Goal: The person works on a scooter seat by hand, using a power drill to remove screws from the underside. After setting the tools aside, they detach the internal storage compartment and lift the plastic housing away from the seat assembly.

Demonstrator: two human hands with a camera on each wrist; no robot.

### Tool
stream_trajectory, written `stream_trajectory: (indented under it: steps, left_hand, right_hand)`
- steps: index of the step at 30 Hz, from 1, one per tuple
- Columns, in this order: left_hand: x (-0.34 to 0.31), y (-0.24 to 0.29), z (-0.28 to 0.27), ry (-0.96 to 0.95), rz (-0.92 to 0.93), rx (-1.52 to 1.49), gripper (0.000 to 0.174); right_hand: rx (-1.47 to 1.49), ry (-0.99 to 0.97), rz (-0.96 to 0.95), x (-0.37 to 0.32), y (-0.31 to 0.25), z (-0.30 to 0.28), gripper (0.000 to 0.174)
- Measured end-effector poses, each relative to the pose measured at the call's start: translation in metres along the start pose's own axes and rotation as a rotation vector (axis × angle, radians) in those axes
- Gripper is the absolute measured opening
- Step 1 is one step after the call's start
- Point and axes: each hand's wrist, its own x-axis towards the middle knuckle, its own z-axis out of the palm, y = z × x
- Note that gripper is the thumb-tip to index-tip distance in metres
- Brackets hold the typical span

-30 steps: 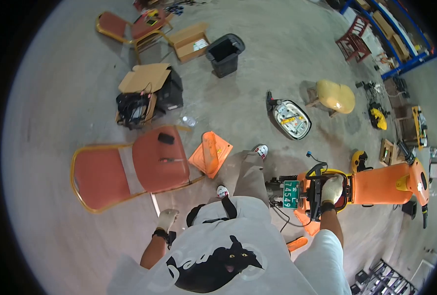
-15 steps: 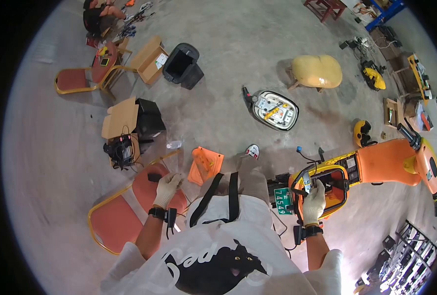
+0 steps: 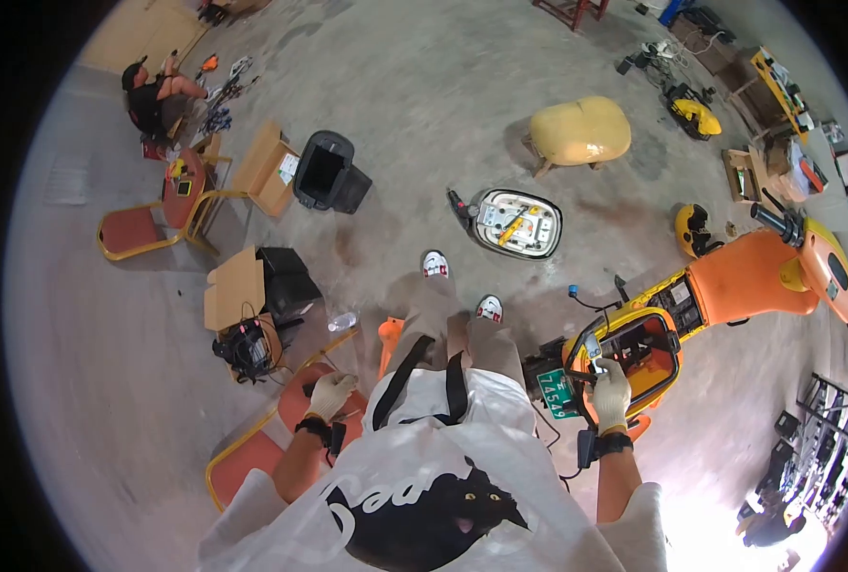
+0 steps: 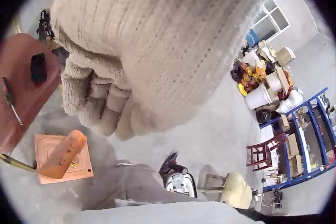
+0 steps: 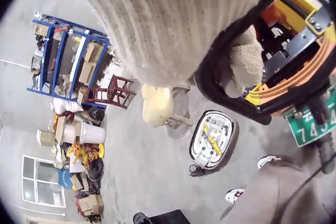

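The gloved right hand (image 3: pixel 611 394) is at the rear of the orange and yellow scooter (image 3: pixel 748 276), by its uncovered compartment. From the right wrist side, its fingers (image 5: pixel 245 64) curl round the black grab rail (image 5: pixel 218 90), near a green number plate (image 5: pixel 314 121). Above the red chair (image 3: pixel 243 464) is the gloved left hand (image 3: pixel 331 396). In the left wrist view its fingers (image 4: pixel 97 100) hang loosely curled, with nothing visible in them. A screwdriver (image 4: pixel 11 100) and a black object (image 4: pixel 38 68) lie on that chair's seat (image 4: pixel 21 50).
Ahead on the floor lie an upturned scooter seat (image 3: pixel 538 229) bearing a yellow tool, and a stool with a yellow cushion (image 3: pixel 581 131). A black bin (image 3: pixel 324 172) and cardboard boxes (image 3: pixel 233 291) stand ahead-left. An orange panel (image 4: pixel 65 158) lies by the chair. Someone sits far left (image 3: pixel 147 105).
The left hand has moved from beside the red chair to above it. The right hand has shifted rearward on the scooter, whose compartment is now in fuller view. The head view has turned.
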Motion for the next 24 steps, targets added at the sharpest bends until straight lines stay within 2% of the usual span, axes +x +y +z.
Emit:
stream_trajectory:
  steps: [1,2,4,6,7,8,10,13,16,17,18,20,22,24]
  left_hand:
    - [0.018,-0.010,-0.005,-0.032,0.065,0.027,0.028]
    - [0.018,0.006,-0.008,-0.043,0.072,0.036,0.028]
    - [0.014,0.055,-0.010,0.041,0.164,0.475,0.032]
    - [0.030,0.075,-0.012,0.035,0.139,0.420,0.034]
    - [0.038,0.082,-0.015,0.041,0.113,0.355,0.035]
    - [0.049,0.086,-0.019,0.032,0.118,0.359,0.035]
    - [0.068,0.105,-0.024,0.044,0.183,0.320,0.034]
    - [0.061,0.159,-0.032,-0.011,0.137,0.304,0.034]
    - [0.100,0.157,-0.042,-0.070,0.230,0.300,0.033]
    - [0.129,0.139,-0.040,-0.087,0.127,0.096,0.034]
    - [0.138,0.146,-0.044,-0.096,0.131,0.090,0.034]
    - [0.146,0.159,-0.049,-0.097,0.076,0.279,0.036]
    - [0.143,0.176,-0.057,-0.102,0.059,0.302,0.037]
    - [0.166,0.183,-0.067,-0.104,0.061,0.338,0.038]
  right_hand:
    - [0.027,-0.011,0.111,-0.002,-0.010,-0.002,0.030]
    - [0.054,-0.021,0.222,-0.004,-0.016,-0.003,0.030]
    - [0.088,-0.002,0.256,-0.004,-0.016,-0.004,0.028]
    - [-0.040,0.068,0.243,-0.007,-0.023,-0.003,0.027]
    - [-0.166,0.133,0.156,-0.004,-0.011,0.001,0.028]
    - [-0.165,0.141,0.163,-0.003,0.000,0.005,0.028]
    - [-0.480,0.264,0.075,-0.003,-0.007,0.007,0.029]
    - [-0.586,0.308,0.186,-0.004,-0.008,0.016,0.030]
    - [-0.695,0.377,0.337,0.000,-0.017,0.024,0.032]
    - [-0.704,0.380,0.351,-0.004,-0.024,0.026,0.032]
    - [-0.717,0.386,0.359,-0.005,-0.031,0.025,0.032]
    - [-0.732,0.405,0.330,-0.003,-0.020,0.025,0.032]
    - [-0.754,0.356,0.346,-0.001,-0.023,0.025,0.032]
    - [-0.741,0.521,0.549,0.006,-0.029,0.034,0.034]
